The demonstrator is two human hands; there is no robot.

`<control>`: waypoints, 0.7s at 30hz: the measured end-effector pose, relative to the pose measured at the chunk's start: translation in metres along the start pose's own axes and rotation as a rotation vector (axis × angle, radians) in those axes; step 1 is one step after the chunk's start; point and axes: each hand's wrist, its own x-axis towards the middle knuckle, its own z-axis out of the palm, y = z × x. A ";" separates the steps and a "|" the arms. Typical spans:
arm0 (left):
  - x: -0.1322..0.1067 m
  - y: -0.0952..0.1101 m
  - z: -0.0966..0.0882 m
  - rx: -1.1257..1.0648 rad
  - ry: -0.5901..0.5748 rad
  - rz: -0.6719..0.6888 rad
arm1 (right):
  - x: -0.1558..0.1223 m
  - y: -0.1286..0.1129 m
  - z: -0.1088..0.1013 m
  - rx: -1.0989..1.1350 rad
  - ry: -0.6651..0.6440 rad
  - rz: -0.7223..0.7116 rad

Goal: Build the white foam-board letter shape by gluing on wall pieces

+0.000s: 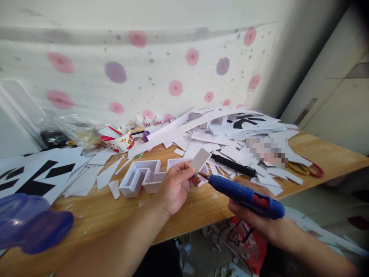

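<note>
My left hand [177,184] pinches a small flat white foam board strip [200,161] between thumb and fingers, its free end tilted up and to the right. In my right hand [253,215] is a blue glue gun [245,195], fingers wrapped round its handle. The gun's nozzle points left, close to the lower edge of the strip; whether it touches I cannot tell. Behind my left hand, a white open-topped hollow shape [140,179] with zigzag walls stands on the wooden table [198,215]. A similar white piece [174,163] is partly hidden by that hand.
White board offcuts [207,142] are heaped at the back. A black pen-like cutter [233,165] and red-and-yellow scissors [313,168] lie right. A paper cup [119,143], black-printed sheets [46,175] and a translucent blue plastic object [31,223] are left. Scraps cover the floor.
</note>
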 end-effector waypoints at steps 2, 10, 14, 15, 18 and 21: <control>0.000 0.000 0.001 0.000 -0.002 -0.002 | -0.001 0.000 0.000 -0.003 0.004 0.000; 0.000 0.000 0.001 0.002 -0.008 -0.005 | -0.002 0.000 -0.002 -0.012 0.065 0.024; -0.001 -0.001 0.000 -0.012 -0.029 0.000 | -0.004 0.000 -0.007 -0.024 0.098 0.055; -0.001 -0.001 0.000 -0.012 -0.037 0.001 | -0.004 0.000 -0.008 -0.023 0.102 0.055; -0.001 0.000 0.000 -0.009 -0.047 -0.003 | -0.004 0.000 -0.009 -0.004 0.137 0.049; -0.001 0.000 0.000 -0.008 -0.036 -0.010 | -0.004 0.001 -0.011 0.007 0.171 0.053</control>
